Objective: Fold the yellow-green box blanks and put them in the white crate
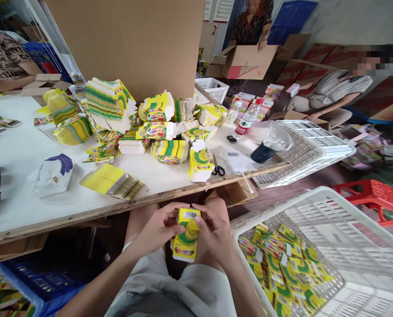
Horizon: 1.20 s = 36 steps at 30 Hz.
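Observation:
Between my two hands, above my lap, is a small yellow and green printed box point(187, 237) with a barcode near its top. My left hand point(161, 226) grips its left side, thumb across the front. On the other side my right hand point(213, 224) pinches the upper right edge, thumb on the front face. The box's back is hidden. Just beyond, on the white table point(117, 211), lies a fanned stack of flat yellow cartons point(109, 180). More bundles of flat cartons point(109, 103) are heaped behind it.
At right, a white plastic basket point(315, 198) holds many yellow boxes; a blue crate point(44, 281) stands lower left. Scissors point(218, 167), a bottle point(247, 119) and a dark cup point(264, 152) are on the table. A tall cardboard sheet point(133, 44) rises behind. Several other people work nearby.

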Motion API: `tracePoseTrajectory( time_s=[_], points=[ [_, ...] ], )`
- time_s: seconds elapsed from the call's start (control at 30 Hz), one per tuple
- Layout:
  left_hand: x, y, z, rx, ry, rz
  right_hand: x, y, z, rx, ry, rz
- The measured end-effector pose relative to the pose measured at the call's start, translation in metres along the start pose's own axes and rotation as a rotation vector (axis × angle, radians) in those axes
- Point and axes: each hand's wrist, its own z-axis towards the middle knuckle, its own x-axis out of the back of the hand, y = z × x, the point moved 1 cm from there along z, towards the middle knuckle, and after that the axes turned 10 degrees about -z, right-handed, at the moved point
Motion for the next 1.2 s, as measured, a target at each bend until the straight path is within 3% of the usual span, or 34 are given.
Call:
tracePoseTrajectory(
  time_s=[0.1, 0.2, 0.27, 0.33, 0.4, 0.47, 0.53, 0.6, 0.73, 0.87, 0.97, 1.03, 1.1, 1.13, 1.2],
  points=[
    [-0.018, -0.01, 0.005, -0.036, -0.028, -0.01, 0.004, 0.006, -0.005, 0.011, 0.156, 0.038],
    [-0.045, -0.016, 0.02, -0.148, -0.084, 0.107, 0.029, 0.006, -0.015, 0.011, 0.303, -0.089],
    [-0.055, -0.013, 0.039, -0.321, -0.13, 0.325, 0.059, 0.005, -0.025, 0.046, 0.483, -0.315],
    [-0.052, -0.003, 0.066, -0.548, -0.097, 0.655, 0.09, 0.008, -0.037, 0.018, 0.686, -0.624],
    [-0.039, 0.007, 0.097, -0.646, 0.035, 0.992, 0.111, 0.02, -0.048, -0.084, 0.66, -0.819],
    [-0.022, 0.012, 0.124, -0.637, 0.081, 1.177, 0.116, 0.039, -0.056, -0.186, 0.52, -0.76],
    [-0.008, 0.013, 0.138, -0.639, 0.069, 1.233, 0.104, 0.056, -0.059, -0.273, 0.367, -0.587],
    [0.0, 0.01, 0.141, -0.668, 0.062, 1.254, 0.084, 0.063, -0.056, -0.271, 0.307, -0.416],
    [0.002, 0.008, 0.137, -0.776, 0.081, 1.295, 0.051, 0.043, -0.037, -0.225, 0.29, -0.16],
    [-0.005, 0.012, 0.126, -0.957, 0.06, 1.254, 0.037, 0.017, -0.017, -0.19, 0.304, 0.074],
    [-0.01, 0.005, 0.093, -1.125, 0.002, 1.175, 0.031, 0.013, -0.011, -0.221, 0.384, 0.382],
    [-0.013, -0.008, 0.061, -1.199, -0.103, 1.143, 0.027, 0.015, -0.011, -0.23, 0.424, 0.567],
    [-0.016, -0.023, 0.03, -1.185, -0.253, 1.073, 0.023, 0.017, -0.014, -0.233, 0.432, 0.657],
    [-0.017, -0.028, 0.017, -1.125, -0.256, 0.992, 0.021, 0.017, -0.016, -0.234, 0.411, 0.665],
    [-0.019, -0.031, 0.001, -0.903, -0.119, 0.719, 0.016, 0.014, -0.02, -0.23, 0.333, 0.644]
  ],
)
